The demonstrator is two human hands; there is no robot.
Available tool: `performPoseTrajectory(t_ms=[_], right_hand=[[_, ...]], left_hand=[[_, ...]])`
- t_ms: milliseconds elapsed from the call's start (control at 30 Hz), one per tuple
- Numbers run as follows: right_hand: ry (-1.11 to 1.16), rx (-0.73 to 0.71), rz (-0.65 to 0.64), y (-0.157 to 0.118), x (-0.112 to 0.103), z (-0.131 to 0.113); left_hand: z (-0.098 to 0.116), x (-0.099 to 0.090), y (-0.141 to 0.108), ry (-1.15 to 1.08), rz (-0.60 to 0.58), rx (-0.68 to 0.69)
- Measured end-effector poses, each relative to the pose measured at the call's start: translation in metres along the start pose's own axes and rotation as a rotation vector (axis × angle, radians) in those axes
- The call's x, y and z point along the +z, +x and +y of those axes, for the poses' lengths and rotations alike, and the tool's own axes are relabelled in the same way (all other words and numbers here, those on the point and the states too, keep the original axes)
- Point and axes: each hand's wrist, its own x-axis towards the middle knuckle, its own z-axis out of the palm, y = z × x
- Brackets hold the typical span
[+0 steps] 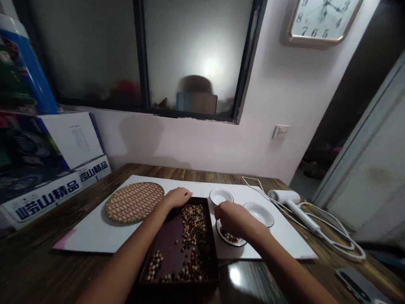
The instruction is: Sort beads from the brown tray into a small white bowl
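A dark red tray (169,241) holds many small round beads (193,223) in brown, tan and cream, with a paler cluster at its near left corner. My left hand (179,197) rests at the tray's far left edge, its fingers curled over the rim; what they hold, if anything, is hidden. Over a white dish (242,242) with dark beads in it is my right hand (228,215), its fingers pinched together and pointing down. Any bead between them is too small to make out. Two more white dishes, one behind (221,196) and one to the right (260,213), stand nearby.
A round woven mat (135,202) lies left on the white board (91,230). A white hair dryer (299,211) with a looped cable lies right, and a phone (360,287) at the near right. Boxes (60,190) stand at the left; a wall is behind the table.
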Motion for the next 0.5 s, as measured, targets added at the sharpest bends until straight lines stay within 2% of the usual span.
performPoseTrajectory(t_ms=[167, 233, 333, 400, 500], right_hand=[[-0.074, 0.049, -0.001, -0.003, 0.002, -0.015], [-0.064, -0.008, 0.076, -0.004, 0.001, -0.028], [-0.022, -0.187, 0.14, -0.005, 0.009, -0.049], [-0.022, -0.297, 0.058, -0.004, 0.02, -0.061], [-0.037, -0.376, -0.052, 0.001, 0.036, -0.071]], left_hand=[[0.0, 0.001, 0.0, -0.003, 0.004, -0.01], [0.001, 0.001, 0.0, -0.005, 0.007, -0.007], [0.002, 0.001, -0.001, 0.0, 0.009, -0.012], [0.003, 0.001, -0.001, 0.005, 0.01, -0.016], [0.003, 0.001, -0.002, 0.006, 0.025, -0.005]])
